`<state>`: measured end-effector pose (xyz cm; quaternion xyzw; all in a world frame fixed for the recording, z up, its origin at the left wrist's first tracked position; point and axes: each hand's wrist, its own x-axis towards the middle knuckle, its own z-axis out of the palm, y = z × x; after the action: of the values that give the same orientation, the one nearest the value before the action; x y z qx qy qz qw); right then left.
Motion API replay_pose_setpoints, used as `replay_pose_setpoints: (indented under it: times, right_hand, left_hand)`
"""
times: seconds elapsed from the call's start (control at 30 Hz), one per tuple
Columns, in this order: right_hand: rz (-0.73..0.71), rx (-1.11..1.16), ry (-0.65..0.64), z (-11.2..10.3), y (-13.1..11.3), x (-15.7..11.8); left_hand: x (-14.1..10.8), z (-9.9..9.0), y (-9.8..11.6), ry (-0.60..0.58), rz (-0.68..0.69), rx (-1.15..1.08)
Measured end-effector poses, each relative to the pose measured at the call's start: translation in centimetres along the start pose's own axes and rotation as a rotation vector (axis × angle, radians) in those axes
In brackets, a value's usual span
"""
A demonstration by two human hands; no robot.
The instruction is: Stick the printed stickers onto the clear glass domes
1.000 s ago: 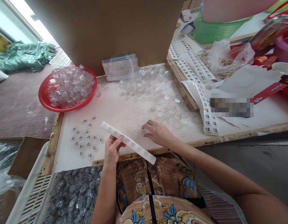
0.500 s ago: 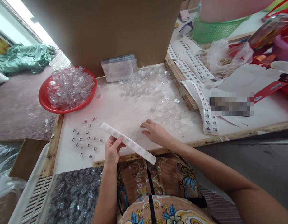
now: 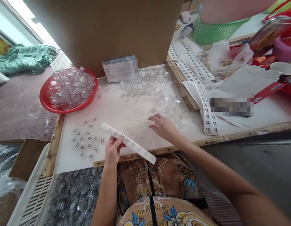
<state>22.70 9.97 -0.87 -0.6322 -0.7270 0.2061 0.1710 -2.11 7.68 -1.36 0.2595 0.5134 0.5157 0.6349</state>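
Observation:
My left hand (image 3: 114, 148) pinches a strip of stickers (image 3: 138, 148) between thumb and fingers; faint dark prints show through its white backing. Just over the white board (image 3: 112, 106), my right hand (image 3: 162, 127) has its fingers spread, and I see nothing in them. Clear round discs (image 3: 170, 108) lie on the board beyond that hand, spreading toward the back. Left of my left hand, several discs with small black-and-white prints (image 3: 89, 138) are laid out on the board.
A red basin (image 3: 72, 110) heaped with clear pieces stands at the back left. Sticker sheets (image 3: 208, 116) lie beyond a wooden edge on the right. A large cardboard box (image 3: 107, 31) rises behind. Below the board is a white crate (image 3: 34, 201) of clear pieces.
My right hand has shifted slightly right and up over the board, with its fingers opening more. My left hand keeps holding the sticker strip almost in the same place.

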Motion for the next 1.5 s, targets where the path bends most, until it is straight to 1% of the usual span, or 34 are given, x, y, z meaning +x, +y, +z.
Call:
replay_pose_setpoints:
  times: [0.07, 0.13, 0.2, 0.27, 0.37, 0.43, 0.47, 0.53, 0.6, 0.63, 0.67, 0.73, 0.83, 0.93, 1.03, 1.17, 1.33, 1.4, 1.5]
  right_hand:
    - [0.043, -0.143, 0.040, -0.5, 0.9, 1.0]
    - [0.067, -0.218, 0.005, -0.6, 1.7, 1.7]
    - [0.074, -0.229, -0.035, -0.5, 2.3, 2.1]
    - [0.078, -0.200, -0.034, -0.4, 2.8, 2.2]
    - [0.097, -0.107, 0.013, -0.7, 3.0, 2.0]
    - [0.111, 0.024, 0.037, -1.0, 2.9, 1.5]
    - [0.118, 0.112, 0.018, -1.1, 2.7, 1.2]
    - [0.133, 0.284, -0.092, -1.1, 2.3, 0.4]
    - [0.139, 0.360, -0.208, -0.7, 1.9, -0.4]
    - [0.134, 0.347, -0.231, -0.5, 1.8, -0.7]
    - [0.128, 0.308, -0.225, -0.3, 1.7, -1.0]
    - [0.118, 0.193, -0.158, -0.2, 1.7, -1.4]
    - [0.121, 0.052, -0.076, -0.6, 1.7, -2.0]
    - [0.090, -0.023, -0.095, -0.9, 1.2, -2.6]
    - [0.048, -0.063, -0.140, -0.7, 0.5, -3.0]
    - [0.051, -0.055, -0.135, -0.4, 0.1, -3.1]
    - [0.084, -0.036, -0.142, -0.9, 0.7, -2.9]
    - [0.099, -0.059, -0.148, -1.0, 1.0, -3.2]
    - [0.078, -0.111, -0.136, -0.9, 1.6, -3.7]
  left_hand:
    - [0.0, 0.0, 0.0, -0.001, -0.004, 0.008]
    - [0.0, -0.1, 0.0, 0.003, -0.003, 0.013]
    - [0.0, -0.2, -0.1, 0.005, 0.001, 0.013]
    - [0.1, -0.3, -0.2, -0.001, 0.002, 0.012]
    - [0.1, -0.3, -0.3, -0.012, -0.009, 0.018]
    - [0.1, -0.4, -0.3, -0.009, -0.013, 0.021]
    - [0.1, -0.3, -0.3, -0.008, -0.015, 0.024]
    - [0.1, -0.3, -0.3, -0.006, -0.017, 0.027]
    - [0.1, -0.2, -0.3, -0.005, -0.018, 0.027]
    - [0.1, -0.1, -0.2, -0.004, -0.020, 0.026]
    - [0.0, -0.1, -0.2, -0.002, -0.020, 0.022]
    - [0.0, 0.0, -0.1, 0.002, -0.020, 0.014]
    - [0.0, 0.0, -0.1, 0.004, -0.014, 0.009]
    - [0.0, 0.0, 0.0, -0.005, -0.012, 0.020]
    - [0.0, 0.0, -0.1, -0.011, -0.012, 0.022]
    - [0.0, -0.2, -0.2, -0.008, -0.008, 0.016]
    - [0.1, -0.2, -0.3, -0.009, -0.003, 0.023]
    - [0.1, -0.2, -0.3, -0.007, -0.003, 0.017]
    - [0.0, -0.2, -0.3, -0.013, -0.014, 0.013]
